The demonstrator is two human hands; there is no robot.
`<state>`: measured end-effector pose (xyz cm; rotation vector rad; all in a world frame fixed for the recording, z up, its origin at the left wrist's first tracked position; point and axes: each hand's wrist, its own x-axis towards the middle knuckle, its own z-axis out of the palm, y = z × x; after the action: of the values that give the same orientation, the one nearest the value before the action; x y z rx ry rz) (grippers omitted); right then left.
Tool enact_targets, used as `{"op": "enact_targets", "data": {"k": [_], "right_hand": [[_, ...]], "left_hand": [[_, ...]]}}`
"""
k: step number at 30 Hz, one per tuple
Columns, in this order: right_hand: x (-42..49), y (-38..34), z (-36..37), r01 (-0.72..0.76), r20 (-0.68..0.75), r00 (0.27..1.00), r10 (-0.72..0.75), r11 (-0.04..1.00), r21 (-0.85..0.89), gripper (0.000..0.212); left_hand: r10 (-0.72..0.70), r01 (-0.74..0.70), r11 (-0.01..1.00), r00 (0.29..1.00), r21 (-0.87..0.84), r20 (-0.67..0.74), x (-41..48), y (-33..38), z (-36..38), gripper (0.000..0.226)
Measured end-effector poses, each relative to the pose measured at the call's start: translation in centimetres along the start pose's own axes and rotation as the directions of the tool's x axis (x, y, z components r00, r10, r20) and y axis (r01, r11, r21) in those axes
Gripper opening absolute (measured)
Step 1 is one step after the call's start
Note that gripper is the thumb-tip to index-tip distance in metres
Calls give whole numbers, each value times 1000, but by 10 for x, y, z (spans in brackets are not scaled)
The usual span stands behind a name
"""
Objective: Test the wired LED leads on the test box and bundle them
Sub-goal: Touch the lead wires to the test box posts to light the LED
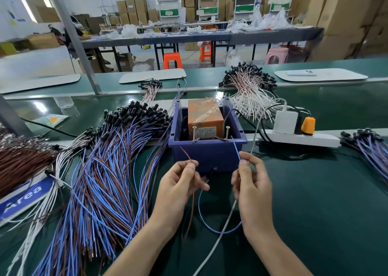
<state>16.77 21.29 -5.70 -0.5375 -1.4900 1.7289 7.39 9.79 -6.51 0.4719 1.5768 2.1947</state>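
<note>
The test box [206,156] is a blue plastic bin holding an orange taped unit [204,116], with two upright screws [194,133] on its front rim. My left hand [180,185] pinches a brown wire [186,155] just below the box front. My right hand [251,183] pinches a blue wire [236,149] whose tip reaches up near the right screw [227,133]. Both wires belong to one lead that loops down between my wrists. A big pile of blue-and-brown LED leads [109,170] lies to the left.
A white power strip [300,138] with a white charger and an orange plug sits right of the box. A white cable [222,231] runs down between my arms. White-and-brown leads [247,90] lie behind; more blue leads [369,145] at far right. Brown wires and a blue sign [23,196] lie left.
</note>
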Motion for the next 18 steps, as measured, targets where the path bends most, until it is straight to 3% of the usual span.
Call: {"op": "enact_targets", "data": {"k": [9, 14, 18], "right_hand": [[1, 6, 2, 43, 11, 999, -43, 996, -75, 29], [0, 10, 3, 104, -1, 994, -105, 985, -140, 24], [0, 11, 1, 133, -22, 990, -138, 978, -161, 26]], "left_hand": [[109, -138, 946, 988, 294, 111, -2, -8, 6, 16], [185, -213, 939, 975, 269, 126, -2, -8, 9, 15], [122, -129, 983, 991, 131, 56, 2, -6, 4, 17]]}}
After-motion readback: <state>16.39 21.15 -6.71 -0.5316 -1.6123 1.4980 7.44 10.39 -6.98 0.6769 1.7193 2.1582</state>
